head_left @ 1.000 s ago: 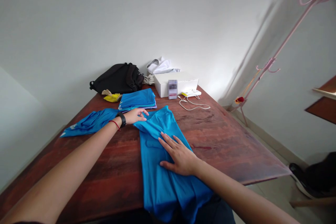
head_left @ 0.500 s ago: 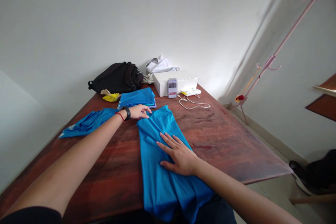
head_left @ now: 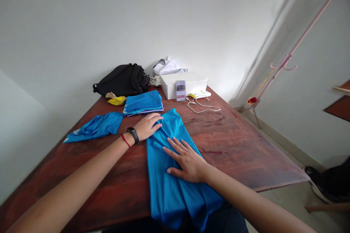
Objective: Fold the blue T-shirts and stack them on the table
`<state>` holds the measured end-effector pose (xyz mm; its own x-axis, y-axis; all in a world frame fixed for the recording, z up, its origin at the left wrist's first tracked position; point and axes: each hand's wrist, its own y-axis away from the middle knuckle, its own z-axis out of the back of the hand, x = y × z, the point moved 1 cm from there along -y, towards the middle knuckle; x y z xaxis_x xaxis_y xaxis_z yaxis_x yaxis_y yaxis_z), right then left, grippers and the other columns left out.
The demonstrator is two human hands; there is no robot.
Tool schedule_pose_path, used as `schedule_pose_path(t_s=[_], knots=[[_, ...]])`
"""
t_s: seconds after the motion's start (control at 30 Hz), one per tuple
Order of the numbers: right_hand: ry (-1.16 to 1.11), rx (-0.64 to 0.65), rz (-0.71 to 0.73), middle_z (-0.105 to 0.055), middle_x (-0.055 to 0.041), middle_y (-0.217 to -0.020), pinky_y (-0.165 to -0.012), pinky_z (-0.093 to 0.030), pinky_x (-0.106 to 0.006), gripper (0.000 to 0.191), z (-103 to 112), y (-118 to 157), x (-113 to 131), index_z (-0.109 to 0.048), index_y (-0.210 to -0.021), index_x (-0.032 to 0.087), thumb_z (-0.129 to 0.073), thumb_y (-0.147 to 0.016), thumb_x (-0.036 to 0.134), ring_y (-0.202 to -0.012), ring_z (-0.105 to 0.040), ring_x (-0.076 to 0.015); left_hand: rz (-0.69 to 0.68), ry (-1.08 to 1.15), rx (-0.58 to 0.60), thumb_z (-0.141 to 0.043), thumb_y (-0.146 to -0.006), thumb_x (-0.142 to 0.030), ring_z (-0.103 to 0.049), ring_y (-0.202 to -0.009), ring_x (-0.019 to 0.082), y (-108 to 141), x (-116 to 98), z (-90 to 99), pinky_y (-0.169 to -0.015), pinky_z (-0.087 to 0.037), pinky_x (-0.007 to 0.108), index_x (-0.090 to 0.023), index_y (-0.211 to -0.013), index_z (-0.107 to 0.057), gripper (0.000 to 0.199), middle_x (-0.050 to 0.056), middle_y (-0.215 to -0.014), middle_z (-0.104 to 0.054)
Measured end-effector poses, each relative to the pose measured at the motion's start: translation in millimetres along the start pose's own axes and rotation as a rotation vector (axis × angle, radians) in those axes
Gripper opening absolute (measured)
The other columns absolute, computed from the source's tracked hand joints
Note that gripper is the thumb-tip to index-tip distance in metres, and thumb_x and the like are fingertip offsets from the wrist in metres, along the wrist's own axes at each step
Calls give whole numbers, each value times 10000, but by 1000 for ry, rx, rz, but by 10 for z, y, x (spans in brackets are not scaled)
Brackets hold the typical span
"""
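Note:
A shiny blue garment lies lengthwise in front of me, its lower end hanging over the table's near edge. It looks like folded leggings or trousers, though its full shape is hidden in the folds. My right hand rests flat on its middle with the fingers spread. At its upper left edge, my left hand touches the cloth with fingers stretched out; a black watch is on that wrist. Beyond sits a stack of folded blue clothes. Another crumpled blue garment lies to the left.
On the dark red wooden table are a black backpack, a yellow packet, a white box, a white cable and white cloth at the back. A pink coat stand stands to the right.
My left hand has shifted down and slightly right, flattening onto the upper left edge of the garment, which lies smoother there. The right hand stays in place.

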<state>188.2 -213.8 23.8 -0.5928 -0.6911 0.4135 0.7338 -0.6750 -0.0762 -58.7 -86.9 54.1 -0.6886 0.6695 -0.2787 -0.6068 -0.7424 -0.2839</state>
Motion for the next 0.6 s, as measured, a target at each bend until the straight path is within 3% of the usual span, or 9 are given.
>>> schedule_pose_path(t_s=[0.1,0.23,0.4,0.5,0.6], knots=[[-30,-29,-11,-132,-92,-1678,-1234,-142,-590,716,-10,-6,-21,-236,-1603,268,-383,-1000,627,-1547,-91,-324,-38,-44,129,-391,-1042,-507,-299,-1486,302,248,-293,-243,-1198,-301,501,-244,-1510,-444,539,96,-1588,-390],[-104,-156,-98,-264,-92,-1651,-1229,-267,-490,534,-11,-45,-131,-417,-1532,209,-325,-1057,435,-1528,-225,-267,47,-114,230,-392,-1018,-592,-190,-1516,371,425,-410,-424,-1179,-228,640,-309,-1564,-354,615,83,-1653,-245],[-35,-171,-181,-258,-129,-1648,-1222,-254,-538,581,25,-247,-381,-442,-1515,165,-444,-1012,455,-1528,-209,-318,65,-129,237,-458,-979,-633,-151,-1522,384,445,-388,-393,-1173,-148,684,-363,-1570,-320,664,68,-1668,-184],[-38,-185,-177,-264,-145,-1644,-1231,-238,-501,577,116,-524,-536,-427,-1521,139,-421,-1020,424,-1530,-208,-305,80,-103,250,-459,-941,-707,-145,-1521,396,376,-310,-377,-1175,-145,678,-359,-1566,-332,727,71,-1672,-166],[-22,-189,-160,-258,-155,-1644,-1239,-210,-475,546,210,-879,-680,-427,-1518,111,-400,-1020,334,-1533,-197,-295,203,-83,159,-398,-978,-677,-185,-1516,375,205,-110,-364,-1191,-200,609,-301,-1551,-383,686,83,-1650,-255]])
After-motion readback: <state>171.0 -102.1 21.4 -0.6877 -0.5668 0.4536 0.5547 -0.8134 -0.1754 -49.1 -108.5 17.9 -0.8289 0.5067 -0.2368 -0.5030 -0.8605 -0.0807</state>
